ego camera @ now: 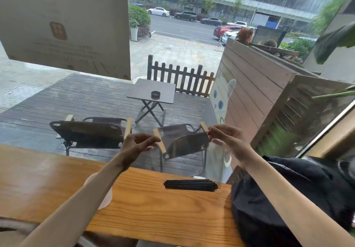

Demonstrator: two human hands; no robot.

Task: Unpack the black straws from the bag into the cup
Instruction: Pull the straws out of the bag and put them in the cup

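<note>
Both the left hand [139, 143] and right hand [223, 134] pinch what seems the clear bag [215, 162] mouth; black straws [191, 185] rest low at the tabletop [153, 208]; cup [105, 198] under the left forearm; part the mouth evenly, keeping straws bundled.

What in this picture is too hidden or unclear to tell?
- Cup: head view, mostly hidden by the left forearm; contents unseen.
- Clear bag: nearly invisible against the window; its opening cannot be made out.
- Straws: too small to count.
- Right hand, left hand: what the fingertips pinch is unclear.
</note>
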